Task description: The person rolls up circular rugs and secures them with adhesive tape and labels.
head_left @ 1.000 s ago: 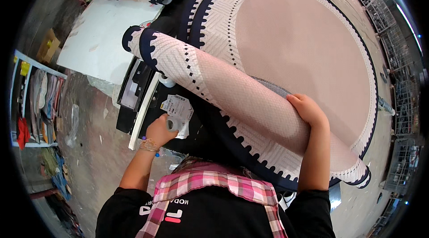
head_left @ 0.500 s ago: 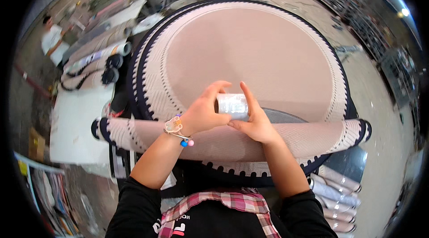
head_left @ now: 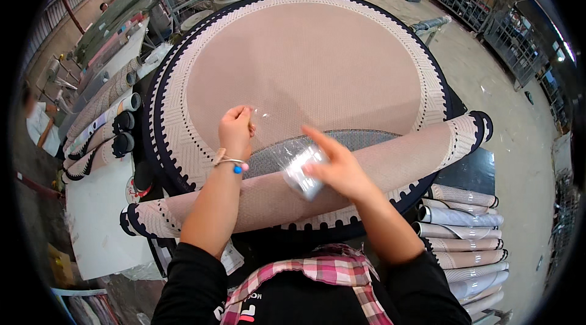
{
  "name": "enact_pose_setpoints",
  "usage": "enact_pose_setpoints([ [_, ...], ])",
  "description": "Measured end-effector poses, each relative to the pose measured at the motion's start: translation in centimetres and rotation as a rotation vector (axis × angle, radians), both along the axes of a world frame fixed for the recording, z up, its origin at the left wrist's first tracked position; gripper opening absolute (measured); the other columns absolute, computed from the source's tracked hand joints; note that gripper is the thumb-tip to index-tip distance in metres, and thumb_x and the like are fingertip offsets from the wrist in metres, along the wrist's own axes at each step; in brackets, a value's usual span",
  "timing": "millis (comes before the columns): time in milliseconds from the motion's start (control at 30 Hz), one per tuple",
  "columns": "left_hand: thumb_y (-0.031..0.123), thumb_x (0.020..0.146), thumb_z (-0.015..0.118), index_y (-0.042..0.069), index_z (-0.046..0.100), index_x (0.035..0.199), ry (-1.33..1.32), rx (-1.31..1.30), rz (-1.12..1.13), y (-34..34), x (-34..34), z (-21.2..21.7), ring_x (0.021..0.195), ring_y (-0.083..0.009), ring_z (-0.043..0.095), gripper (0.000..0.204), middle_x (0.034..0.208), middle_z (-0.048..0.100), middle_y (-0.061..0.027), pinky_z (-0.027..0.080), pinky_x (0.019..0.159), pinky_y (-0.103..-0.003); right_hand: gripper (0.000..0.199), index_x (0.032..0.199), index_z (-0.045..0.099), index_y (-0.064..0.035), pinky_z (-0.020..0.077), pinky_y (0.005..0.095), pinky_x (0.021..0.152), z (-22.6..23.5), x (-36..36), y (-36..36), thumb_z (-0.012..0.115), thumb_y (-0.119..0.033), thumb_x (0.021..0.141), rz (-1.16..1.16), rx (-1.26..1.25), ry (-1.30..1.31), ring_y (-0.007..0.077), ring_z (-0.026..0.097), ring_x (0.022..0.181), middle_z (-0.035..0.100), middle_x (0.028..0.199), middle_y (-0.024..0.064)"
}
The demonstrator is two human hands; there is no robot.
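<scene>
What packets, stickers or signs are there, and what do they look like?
Roll of clear tape: in the right hand, shiny see-through, over the rolled rug.
Tape strip: pinched by the left hand, thin and clear.
Paper tag: under the left elbow, small, white.

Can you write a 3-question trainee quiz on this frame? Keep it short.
1. True or false: the near edge of the round rug is rolled up into a tube in front of the person.
2. Which hand holds the roll of clear tape? A) left hand B) right hand C) neither
3. What is the left hand pinching above the rug?

Key
1. True. The rolled part lies across the near side.
2. B. The right hand has the roll in its grip.
3. The free end of the clear tape strip, pulled out from the roll.
</scene>
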State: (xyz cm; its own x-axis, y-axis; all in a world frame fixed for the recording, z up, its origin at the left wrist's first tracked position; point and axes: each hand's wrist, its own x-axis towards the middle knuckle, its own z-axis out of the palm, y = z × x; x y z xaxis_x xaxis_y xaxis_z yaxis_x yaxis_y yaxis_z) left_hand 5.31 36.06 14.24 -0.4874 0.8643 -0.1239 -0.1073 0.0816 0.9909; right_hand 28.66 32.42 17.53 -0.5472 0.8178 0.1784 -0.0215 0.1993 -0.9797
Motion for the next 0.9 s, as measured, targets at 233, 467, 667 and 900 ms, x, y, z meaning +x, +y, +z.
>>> enact_pose_setpoints([
  [233, -0.002, 0.080, 0.059, -0.010, 0.059, 0.099, -0.152, -0.396, -0.593, -1.0, -0.1, -3.7, 0.086, -0.0225, 0.062, 0.021, 0.094, 0.062, -0.0157, 0.052, 0.077, -0.029, 0.053, 0.125, 0.053, -0.0211, 0.0403, 0.0370, 0.074, -0.7, 7.1, -10.2, 0.066, -0.038, 0.076, -0.106, 0.369, -0.852, 0.0264, 0.054, 0.066, 0.056, 0.060, 0.0069],
  [467, 0.039, 0.090, 0.051, -0.003, 0.066, 0.101, 0.672, -0.677, -1.130, -2.3, 2.6, 1.3, 0.096, -0.0252, 0.059, 0.046, 0.104, 0.064, -0.0183, 0.046, 0.083, -0.034, 0.062, 0.133, 0.044, -0.0188, 0.0394, 0.0361, 0.070, -4.1, 6.3, -11.9, 0.063, -0.040, 0.078, -0.184, 0.555, -0.995, 0.0247, 0.052, 0.060, 0.054, 0.057, 0.0049],
  [667, 0.041, 0.088, 0.047, 0.003, 0.065, 0.105, 1.365, -0.741, -0.969, -3.1, 2.8, 3.2, 0.103, -0.0342, 0.056, 0.046, 0.108, 0.061, -0.0197, 0.043, 0.088, -0.040, 0.064, 0.135, 0.040, -0.0187, 0.0456, 0.0405, 0.059, -3.4, 3.6, -10.2, 0.061, -0.042, 0.079, -0.238, 0.437, -0.994, 0.0294, 0.058, 0.056, 0.058, 0.058, 0.0094],
  [900, 0.024, 0.084, 0.053, 0.005, 0.061, 0.101, 1.781, 0.253, 0.049, -9.0, 6.7, 0.8, 0.097, -0.0279, 0.058, 0.027, 0.102, 0.063, -0.0121, 0.040, 0.089, -0.043, 0.065, 0.133, 0.041, -0.0160, 0.0497, 0.0428, 0.059, -0.3, -0.4, -0.7, 0.062, -0.042, 0.078, -0.433, 0.255, -0.859, 0.0357, 0.062, 0.065, 0.062, 0.067, 0.0181],
])
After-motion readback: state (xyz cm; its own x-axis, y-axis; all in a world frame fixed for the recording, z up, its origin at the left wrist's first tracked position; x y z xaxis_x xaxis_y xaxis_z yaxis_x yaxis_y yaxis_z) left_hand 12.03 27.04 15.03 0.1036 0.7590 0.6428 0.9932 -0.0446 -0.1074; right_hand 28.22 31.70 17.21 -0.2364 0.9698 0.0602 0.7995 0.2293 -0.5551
